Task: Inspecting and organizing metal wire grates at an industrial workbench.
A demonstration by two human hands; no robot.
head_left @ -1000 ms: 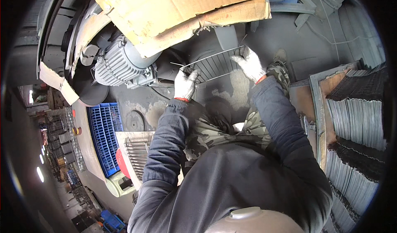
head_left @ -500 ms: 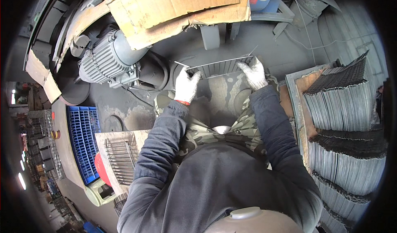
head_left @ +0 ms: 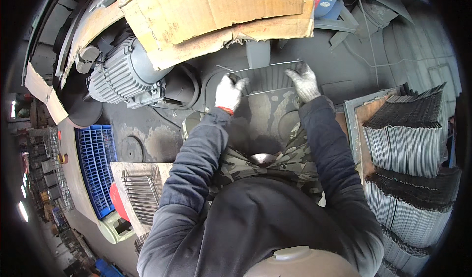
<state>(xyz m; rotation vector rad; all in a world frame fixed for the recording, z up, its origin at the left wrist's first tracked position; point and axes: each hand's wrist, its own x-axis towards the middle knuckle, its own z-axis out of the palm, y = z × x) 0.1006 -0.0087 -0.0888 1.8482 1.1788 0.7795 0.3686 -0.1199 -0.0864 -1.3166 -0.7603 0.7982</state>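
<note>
A thin wire rack [head_left: 268, 79], with parallel rods inside a rectangular frame, stretches between my two hands above my lap. My left hand [head_left: 229, 93], in a white glove, is closed on its left end, thumb toward the rods. At the opposite end my right hand [head_left: 305, 84], gloved the same way, grips the frame with its thumb along the rods. The rack's far edge is close to a grey block [head_left: 258, 54] that sticks out beneath a cardboard sheet [head_left: 211, 11]. Whether they touch I cannot tell.
A grey motor [head_left: 120, 73] stands at the far left. Tall stacks of wire racks [head_left: 403, 151] line my right side. On the left, several wire racks [head_left: 140, 193] lie on a board, beside a blue plastic crate [head_left: 97, 169] and a pale green stool [head_left: 114, 230].
Both hands have carried the rack slightly away from me, nearer the grey block, and it sits more level. The whole view has shifted a little.
</note>
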